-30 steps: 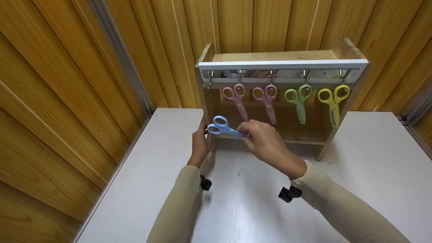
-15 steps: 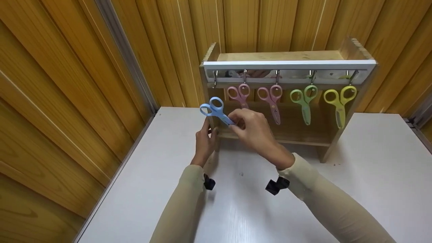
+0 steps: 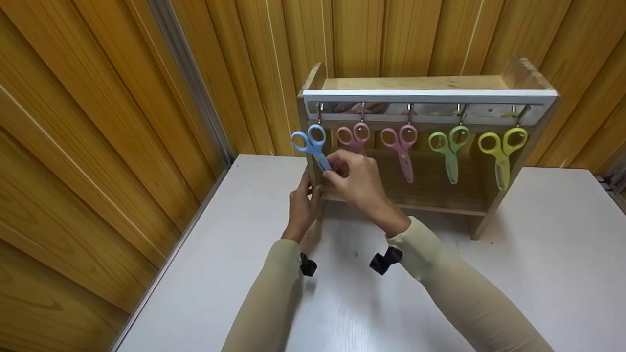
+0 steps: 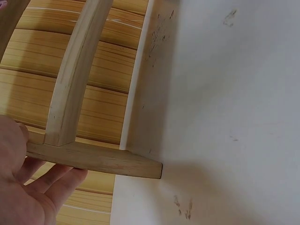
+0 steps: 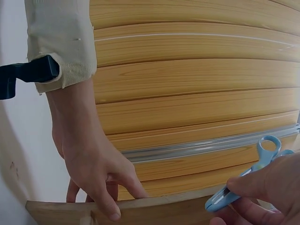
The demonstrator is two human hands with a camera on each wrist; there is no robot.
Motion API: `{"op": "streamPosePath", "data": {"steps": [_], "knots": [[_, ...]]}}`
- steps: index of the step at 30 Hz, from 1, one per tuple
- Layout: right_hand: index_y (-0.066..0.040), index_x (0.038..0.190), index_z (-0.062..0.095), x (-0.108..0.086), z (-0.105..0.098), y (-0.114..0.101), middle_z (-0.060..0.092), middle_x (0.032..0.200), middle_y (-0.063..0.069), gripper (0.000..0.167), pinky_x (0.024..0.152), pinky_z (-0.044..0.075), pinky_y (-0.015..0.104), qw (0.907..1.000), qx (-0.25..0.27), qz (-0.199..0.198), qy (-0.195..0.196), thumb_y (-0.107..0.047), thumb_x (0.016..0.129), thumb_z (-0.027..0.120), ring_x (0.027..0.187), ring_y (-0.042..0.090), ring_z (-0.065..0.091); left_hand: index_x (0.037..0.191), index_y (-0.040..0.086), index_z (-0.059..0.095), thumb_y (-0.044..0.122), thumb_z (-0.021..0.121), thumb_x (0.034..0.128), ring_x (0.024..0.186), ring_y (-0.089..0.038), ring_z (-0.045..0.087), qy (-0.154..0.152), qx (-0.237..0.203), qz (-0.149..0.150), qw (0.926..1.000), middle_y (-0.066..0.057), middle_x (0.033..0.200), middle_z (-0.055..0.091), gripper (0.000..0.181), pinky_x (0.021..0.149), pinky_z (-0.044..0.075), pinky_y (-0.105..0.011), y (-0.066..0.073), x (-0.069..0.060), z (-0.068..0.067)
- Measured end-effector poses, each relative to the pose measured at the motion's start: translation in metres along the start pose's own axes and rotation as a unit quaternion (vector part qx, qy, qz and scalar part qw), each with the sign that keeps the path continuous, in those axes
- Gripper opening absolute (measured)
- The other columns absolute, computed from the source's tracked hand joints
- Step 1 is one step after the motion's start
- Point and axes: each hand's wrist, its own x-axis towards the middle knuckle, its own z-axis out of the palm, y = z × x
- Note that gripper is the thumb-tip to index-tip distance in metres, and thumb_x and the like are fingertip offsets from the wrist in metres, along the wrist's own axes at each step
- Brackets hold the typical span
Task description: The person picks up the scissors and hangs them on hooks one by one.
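My right hand (image 3: 359, 183) pinches a pair of light blue scissors (image 3: 313, 144) by the blade end, handle rings upward. One ring overlaps the lower end of the leftmost hook (image 3: 320, 113); whether it is on the hook cannot be told. In the right wrist view the blue scissors (image 5: 265, 154) point down-left, blade between thumb and fingers. My left hand (image 3: 301, 208) holds the left side panel of a wooden rack (image 3: 403, 211). The left wrist view shows fingers beneath that side panel (image 4: 108, 161), most of the hand cut off.
Pink scissors (image 3: 353, 137), a second pink pair (image 3: 402, 146), green scissors (image 3: 450, 151) and yellow scissors (image 3: 501, 151) hang from the other hooks. The rack stands on a white table (image 3: 225, 220) against wood-plank walls (image 3: 98, 122).
My right hand has carried the blue scissors up and left to the leftmost hook, turning the rings upward. The left hand stays on the rack's side. The head view has shifted slightly.
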Motion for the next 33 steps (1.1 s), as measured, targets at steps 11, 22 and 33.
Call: {"op": "streamPosePath", "data": {"steps": [11, 22, 33], "knots": [[-0.002, 0.102, 0.076, 0.006, 0.01, 0.006, 0.075, 0.086, 0.008, 0.012, 0.07, 0.058, 0.035, 0.9996, 0.004, 0.028, 0.003, -0.005, 0.091, 0.076, 0.076, 0.019, 0.069, 0.161, 0.01, 0.031, 0.009, 0.056, 0.1059, 0.118, -0.026, 0.068, -0.009, -0.005, -0.012, 0.9999, -0.014, 0.138, 0.064, 0.061, 0.097, 0.057, -0.039, 0.001, 0.001, 0.001], [0.0, 0.102, 0.076, 0.005, 0.016, 0.009, 0.076, 0.085, 0.008, 0.013, 0.069, 0.058, 0.036, 0.9992, -0.012, 0.036, 0.01, -0.006, 0.091, 0.078, 0.074, 0.02, 0.069, 0.162, 0.012, 0.029, 0.009, 0.056, 0.106, 0.118, -0.024, 0.068, -0.013, -0.001, -0.023, 0.9996, -0.013, 0.139, 0.065, 0.063, 0.096, 0.057, -0.036, 0.001, 0.0, 0.0], [-0.001, 0.101, 0.076, 0.004, 0.017, 0.011, 0.075, 0.084, 0.007, 0.012, 0.071, 0.057, 0.037, 0.9985, -0.019, 0.048, 0.018, -0.008, 0.09, 0.077, 0.075, 0.02, 0.069, 0.16, 0.006, 0.033, 0.004, 0.056, 0.1047, 0.113, -0.027, 0.07, 0.001, 0.003, -0.013, 0.9999, -0.015, 0.136, 0.066, 0.06, 0.093, 0.059, -0.039, -0.001, 0.001, 0.001]]}}
